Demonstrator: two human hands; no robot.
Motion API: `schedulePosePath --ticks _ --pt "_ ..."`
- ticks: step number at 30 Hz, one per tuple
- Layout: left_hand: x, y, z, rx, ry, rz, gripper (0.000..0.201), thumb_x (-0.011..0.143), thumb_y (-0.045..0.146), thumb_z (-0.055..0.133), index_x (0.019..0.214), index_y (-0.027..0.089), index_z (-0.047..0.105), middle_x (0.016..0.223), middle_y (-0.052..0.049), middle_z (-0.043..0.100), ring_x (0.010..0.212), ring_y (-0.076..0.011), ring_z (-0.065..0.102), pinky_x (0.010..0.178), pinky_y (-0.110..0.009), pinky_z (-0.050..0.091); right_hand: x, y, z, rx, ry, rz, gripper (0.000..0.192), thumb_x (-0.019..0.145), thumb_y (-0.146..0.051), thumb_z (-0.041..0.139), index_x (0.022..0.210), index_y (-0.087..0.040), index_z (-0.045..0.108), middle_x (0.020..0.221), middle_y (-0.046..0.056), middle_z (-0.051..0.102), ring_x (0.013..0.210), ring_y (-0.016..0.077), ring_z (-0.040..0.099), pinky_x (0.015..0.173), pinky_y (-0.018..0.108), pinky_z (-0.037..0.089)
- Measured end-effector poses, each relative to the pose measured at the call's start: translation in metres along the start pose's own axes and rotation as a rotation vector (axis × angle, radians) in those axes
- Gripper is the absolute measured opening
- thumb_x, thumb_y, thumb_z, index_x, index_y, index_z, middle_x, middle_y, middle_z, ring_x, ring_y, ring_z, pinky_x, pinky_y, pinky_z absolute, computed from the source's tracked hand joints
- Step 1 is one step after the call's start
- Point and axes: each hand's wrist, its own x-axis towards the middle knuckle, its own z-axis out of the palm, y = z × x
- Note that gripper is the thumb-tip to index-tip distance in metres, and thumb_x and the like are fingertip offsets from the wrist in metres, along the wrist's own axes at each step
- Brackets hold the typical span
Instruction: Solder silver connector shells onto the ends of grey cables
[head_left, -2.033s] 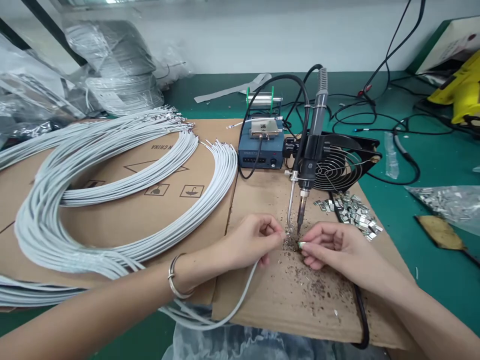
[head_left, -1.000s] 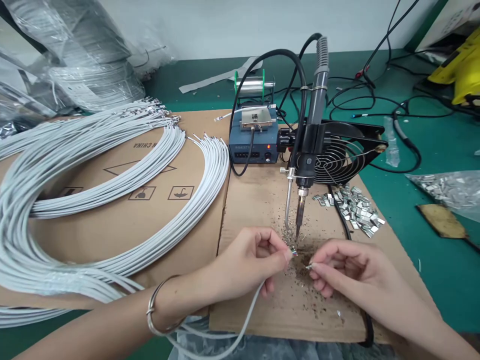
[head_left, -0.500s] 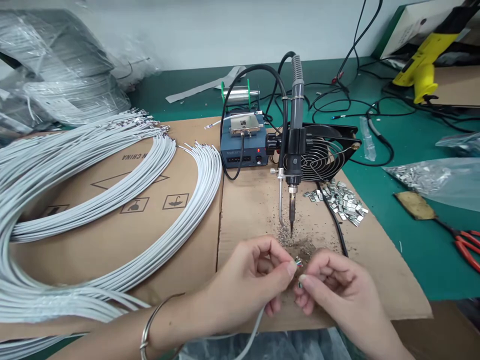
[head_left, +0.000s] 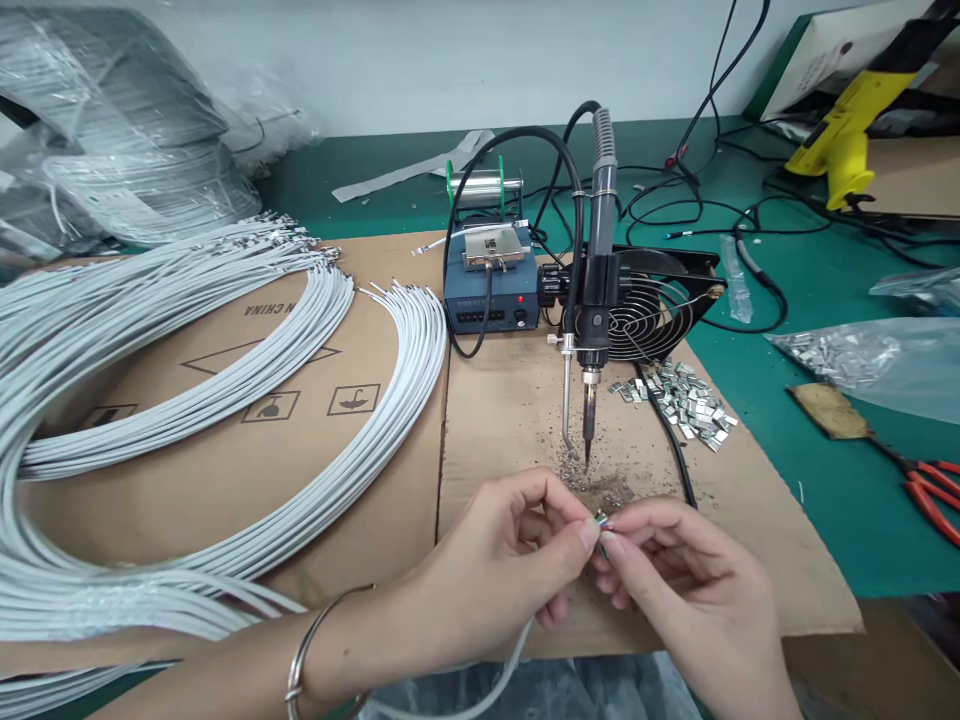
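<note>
My left hand (head_left: 525,560) is closed in a pinch on the end of a grey-white cable (head_left: 511,672), which runs down out of the fist. Short coloured wires (head_left: 602,521) poke out past its thumb and forefinger. Meeting them from the other side, my right hand (head_left: 686,590) pinches with thumb and forefinger. A tiny greenish bit shows at its fingertips, too covered to name. Just beyond both hands, a soldering iron (head_left: 601,240) hangs tip down in a stand, apart from the wires.
Bundled white cables (head_left: 375,460) cover the cardboard (head_left: 480,440) on the left. Behind stand a blue soldering station (head_left: 491,300), a solder spool (head_left: 480,188) and a black fan (head_left: 660,300). Metal connector shells (head_left: 694,405) lie in a pile; red-handled pliers (head_left: 934,495) sit far right.
My right hand has moved slightly up and left, so its fingertips now meet the coloured wires at my left hand. The left hand has hardly moved. The view has shifted slightly.
</note>
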Motion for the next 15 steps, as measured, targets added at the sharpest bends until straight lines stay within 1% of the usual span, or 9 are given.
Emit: schedulePosePath --ticks 5,7,11,15 --pt "0.000 0.000 0.001 -0.014 -0.006 -0.001 0.017 0.083 0.029 0.055 0.074 0.015 0.050 0.050 0.007 0.050 0.041 -0.0031 0.046 0.043 -0.012 0.040 0.000 0.004 0.000 -0.050 0.004 -0.082 0.005 0.074 -0.023 0.065 0.068 -0.023 0.063 0.052 -0.001 0.061 0.044 0.0137 0.058 0.042 0.021 0.050" --pt "0.000 0.000 0.001 -0.005 -0.003 -0.002 0.017 0.083 0.030 0.054 0.075 0.016 0.050 0.049 0.007 0.050 0.041 -0.0032 0.046 0.043 -0.012 0.040 0.000 0.006 0.000 -0.080 0.017 -0.146 0.005 0.074 -0.020 0.064 0.070 -0.023 0.064 0.052 -0.002 0.062 0.044 0.0138 0.057 0.043 0.022 0.050" --pt "0.000 0.000 0.001 0.014 -0.003 -0.009 0.018 0.084 0.031 0.054 0.075 0.016 0.050 0.049 0.007 0.050 0.041 -0.0035 0.046 0.044 -0.013 0.039 0.000 0.011 -0.001 -0.139 0.045 -0.287 0.014 0.074 -0.013 0.062 0.072 -0.026 0.064 0.055 -0.004 0.062 0.044 0.0117 0.056 0.044 0.020 0.047" --pt "0.001 -0.001 0.000 0.024 0.010 -0.014 0.018 0.084 0.032 0.053 0.076 0.016 0.050 0.049 0.007 0.049 0.041 -0.0040 0.046 0.043 -0.014 0.038 -0.001 0.014 -0.002 -0.192 0.071 -0.411 0.019 0.073 -0.007 0.062 0.077 -0.026 0.064 0.064 -0.002 0.064 0.050 0.0134 0.059 0.049 0.023 0.049"
